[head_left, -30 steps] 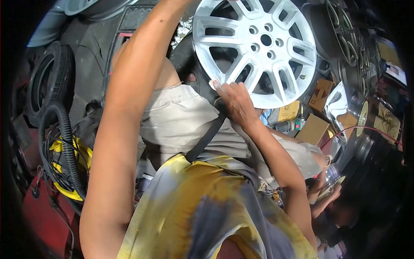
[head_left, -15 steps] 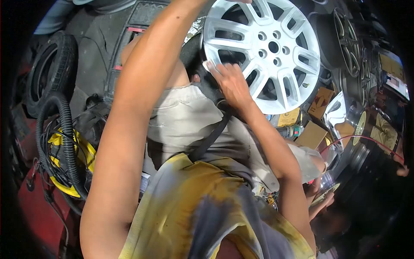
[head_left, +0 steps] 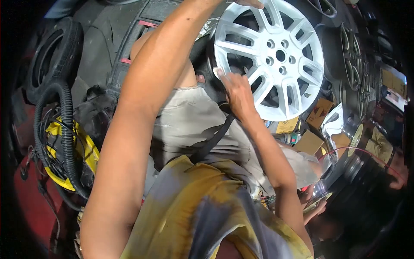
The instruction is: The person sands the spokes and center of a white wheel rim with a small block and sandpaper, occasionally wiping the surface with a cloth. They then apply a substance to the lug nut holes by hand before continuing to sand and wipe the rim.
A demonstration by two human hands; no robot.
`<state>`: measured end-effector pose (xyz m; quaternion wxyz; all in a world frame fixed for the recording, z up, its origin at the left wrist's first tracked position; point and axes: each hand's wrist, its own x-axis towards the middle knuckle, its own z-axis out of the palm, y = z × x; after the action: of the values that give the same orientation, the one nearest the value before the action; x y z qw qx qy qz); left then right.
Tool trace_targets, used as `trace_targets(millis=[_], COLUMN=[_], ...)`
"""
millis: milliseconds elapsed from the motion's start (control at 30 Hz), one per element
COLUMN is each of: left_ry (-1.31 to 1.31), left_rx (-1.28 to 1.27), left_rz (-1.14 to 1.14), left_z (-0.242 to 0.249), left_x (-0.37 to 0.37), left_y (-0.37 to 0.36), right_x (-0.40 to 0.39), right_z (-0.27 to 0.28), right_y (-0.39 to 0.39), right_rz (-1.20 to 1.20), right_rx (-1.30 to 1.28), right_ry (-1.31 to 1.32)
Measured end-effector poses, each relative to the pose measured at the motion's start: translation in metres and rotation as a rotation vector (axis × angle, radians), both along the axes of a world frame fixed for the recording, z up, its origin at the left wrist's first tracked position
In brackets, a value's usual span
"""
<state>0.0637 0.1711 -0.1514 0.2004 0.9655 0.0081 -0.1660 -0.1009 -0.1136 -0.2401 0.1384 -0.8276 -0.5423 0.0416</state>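
A silver alloy wheel (head_left: 308, 77) with paired spokes and several bolt holes leans at my knees, its face toward me. My left hand (head_left: 252, 3) is at the wheel's upper edge, mostly cut off by the top of the view, its fingers hooked over the metal. Low on the wheel's left side, my right hand (head_left: 239, 94) has its fingers drawn together on a small white pad (head_left: 218, 72). The pad lies against the outer lip, close to the dark gap behind the spokes. My lap, in beige shorts (head_left: 189, 116), is right below.
A tyre (head_left: 69, 56) stands at the left, above a ribbed black hose (head_left: 67, 125) and a yellow-and-black machine (head_left: 86, 149). Cardboard boxes (head_left: 309, 142), a power tool (head_left: 289, 138) and more wheels (head_left: 351, 56) crowd the right. Another person's hand (head_left: 320, 208) is at a wheel at lower right.
The whole view has shifted, so the wheel and both hands appear a little farther right and lower. My right hand stays at the wheel's left lip with the white pad.
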Motion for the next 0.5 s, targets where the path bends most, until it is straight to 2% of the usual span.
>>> trace_targets(millis=[67,167,267,367,500], left_ry=[0.007,0.026,-0.027,0.054,0.067], left_rx=[0.003,0.003,-0.017,-0.011,-0.012], left_rz=[0.003,0.042,0.005,0.042,0.036], left_z=[-0.008,0.006,-0.002,0.009,0.007], left_x=[0.005,-0.004,-0.003,-0.008,-0.007], left_y=[0.003,0.000,0.001,0.006,0.004], right_x=[-0.001,0.021,0.031,0.013,0.029], right_z=[0.000,-0.009,-0.015,0.003,-0.005], right_y=[-0.005,0.030,0.049,0.020,0.041], right_rz=[-0.018,0.004,-0.053,0.001,-0.027], right_rx=[-0.044,0.043,0.110,-0.097,0.000], right_ry=[0.056,-0.021,-0.076,0.004,-0.050])
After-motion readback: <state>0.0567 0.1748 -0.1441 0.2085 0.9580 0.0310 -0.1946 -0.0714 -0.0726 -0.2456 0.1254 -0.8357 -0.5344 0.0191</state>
